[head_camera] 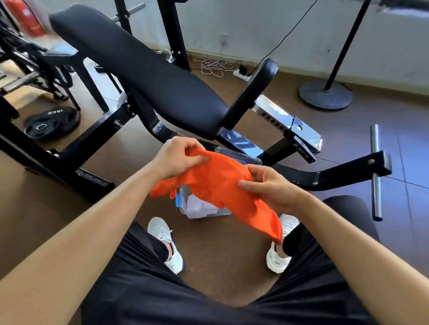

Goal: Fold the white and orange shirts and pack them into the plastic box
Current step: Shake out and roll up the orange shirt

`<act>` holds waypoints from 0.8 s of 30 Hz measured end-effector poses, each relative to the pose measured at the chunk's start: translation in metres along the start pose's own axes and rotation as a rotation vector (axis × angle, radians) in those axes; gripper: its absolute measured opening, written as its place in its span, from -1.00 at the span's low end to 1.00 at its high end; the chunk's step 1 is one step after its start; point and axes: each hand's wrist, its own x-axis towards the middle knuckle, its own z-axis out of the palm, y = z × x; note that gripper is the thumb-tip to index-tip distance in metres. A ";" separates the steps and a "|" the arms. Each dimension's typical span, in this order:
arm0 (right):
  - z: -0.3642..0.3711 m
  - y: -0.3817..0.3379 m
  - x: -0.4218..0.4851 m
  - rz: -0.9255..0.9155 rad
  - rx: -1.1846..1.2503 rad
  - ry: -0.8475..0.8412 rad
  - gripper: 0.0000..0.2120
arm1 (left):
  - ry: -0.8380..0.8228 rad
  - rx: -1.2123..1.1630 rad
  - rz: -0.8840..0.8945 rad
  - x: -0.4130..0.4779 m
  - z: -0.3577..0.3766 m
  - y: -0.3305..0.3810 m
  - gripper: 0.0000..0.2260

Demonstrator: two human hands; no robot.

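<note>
The orange shirt (217, 184) hangs bunched in the air between my two hands, one end drooping down toward my right foot. My left hand (178, 155) pinches its upper left edge. My right hand (270, 184) grips its right side, thumb on top of the cloth. Directly below the shirt, on the floor between my feet, sits the clear plastic box (186, 204) with a blue latch. The white shirt (198, 208) lies inside it, mostly hidden by the orange cloth. The box's clear lid (248, 157) shows just behind the shirt.
A black padded weight bench (153, 78) on a black frame stands right in front of me. A weight plate (51, 123) lies on the floor at left. A fan stand base (326, 94), a power strip with coiled cable (217, 66) and a loose steel bar (375, 172) are at right.
</note>
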 end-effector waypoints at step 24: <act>0.007 0.024 -0.009 0.043 0.113 0.415 -0.74 | 0.146 -0.981 -0.373 -0.065 0.133 0.007 -0.86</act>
